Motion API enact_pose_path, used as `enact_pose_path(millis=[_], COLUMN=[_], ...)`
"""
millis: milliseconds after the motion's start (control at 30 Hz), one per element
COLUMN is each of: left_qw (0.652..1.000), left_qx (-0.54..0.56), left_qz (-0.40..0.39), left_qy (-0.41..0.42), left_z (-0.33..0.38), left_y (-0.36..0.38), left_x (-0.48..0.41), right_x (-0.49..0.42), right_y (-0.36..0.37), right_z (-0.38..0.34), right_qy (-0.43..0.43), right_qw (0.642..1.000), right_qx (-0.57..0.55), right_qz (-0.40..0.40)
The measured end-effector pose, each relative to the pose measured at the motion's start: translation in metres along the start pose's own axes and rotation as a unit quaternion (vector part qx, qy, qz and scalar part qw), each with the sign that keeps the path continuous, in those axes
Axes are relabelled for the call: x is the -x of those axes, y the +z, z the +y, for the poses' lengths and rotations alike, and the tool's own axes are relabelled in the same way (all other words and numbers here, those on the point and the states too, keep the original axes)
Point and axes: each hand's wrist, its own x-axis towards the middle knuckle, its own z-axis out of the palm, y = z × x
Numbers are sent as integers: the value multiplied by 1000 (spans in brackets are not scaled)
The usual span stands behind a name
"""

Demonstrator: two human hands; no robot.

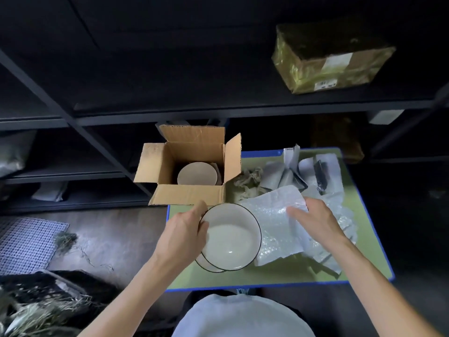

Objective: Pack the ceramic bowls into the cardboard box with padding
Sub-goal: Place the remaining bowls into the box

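Gripping bowl (233, 237), left hand (184, 232); right hand (315, 215) holding bubble wrap (274, 229) — parcel label (336, 61) blurred.

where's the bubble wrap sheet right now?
Head view, right of centre: the bubble wrap sheet lies on the green tray, just right of the black-rimmed bowl the left hand grips, with the right hand holding its far edge.
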Motion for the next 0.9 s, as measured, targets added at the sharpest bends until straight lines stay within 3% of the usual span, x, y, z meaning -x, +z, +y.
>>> enact_pose_path(millis=[200,367,633,733,900], left_qw=[997,994,986,982,975], left_qx=[46,84,163,185,211], left_qz=[2,1,-17,-19,-44], left_qy=[65,73,35,18,-50], left_z=[50,79,92,92,88], left_y=[-7,2,8,10,11], left_x=[-18,-36,-43,-42,-47], right_x=[10,16,14,14,11], right_y=[-11,-17,-31,-34,-37], right_z=[-2,-5,-4,-2,-4], right_qy=[20,37,71,41,35], right_qw=[998,972,917,913,917], right_qx=[-68,-219,-352,-345,-347], right_qz=[0,-80,-171,-213,-194])
